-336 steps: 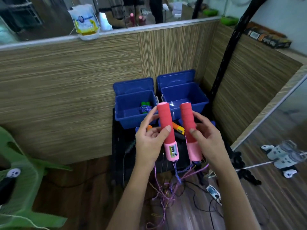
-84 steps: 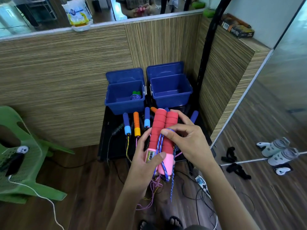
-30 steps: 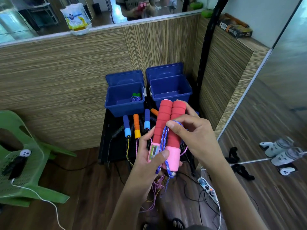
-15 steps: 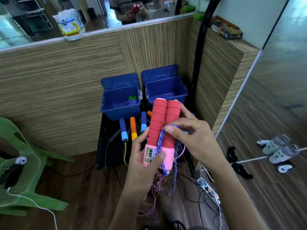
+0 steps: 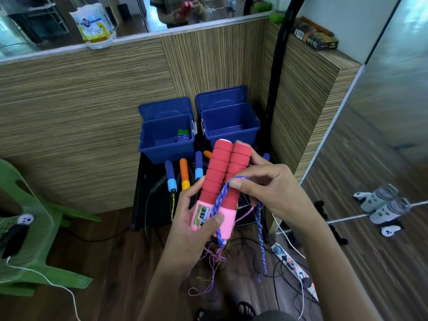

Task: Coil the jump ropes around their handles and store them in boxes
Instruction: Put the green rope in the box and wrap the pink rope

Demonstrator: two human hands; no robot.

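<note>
My left hand (image 5: 196, 218) grips two red foam jump rope handles (image 5: 222, 172) side by side by their pink ends, thumb across the front. My right hand (image 5: 266, 191) pinches the blue braided rope (image 5: 222, 195) and lays it diagonally over the handles. The rest of the rope (image 5: 260, 239) hangs below my hands. Two open blue boxes stand behind: the left box (image 5: 166, 149) holds a coiled green-handled rope (image 5: 183, 135), the right box (image 5: 229, 135) shows nothing inside. More ropes with blue and orange handles (image 5: 184, 172) lie on the black stand (image 5: 143, 200).
A wooden partition rises behind the boxes, with a black pole (image 5: 276, 72) at the right. A green plastic chair (image 5: 27, 239) sits at the left. A power strip (image 5: 294, 267) and cables lie on the wood floor. A mirror wall (image 5: 382, 181) is at the right.
My right hand has kept winding the blue rope round the paired handles, which my left hand holds steady. The view has shifted slightly.
</note>
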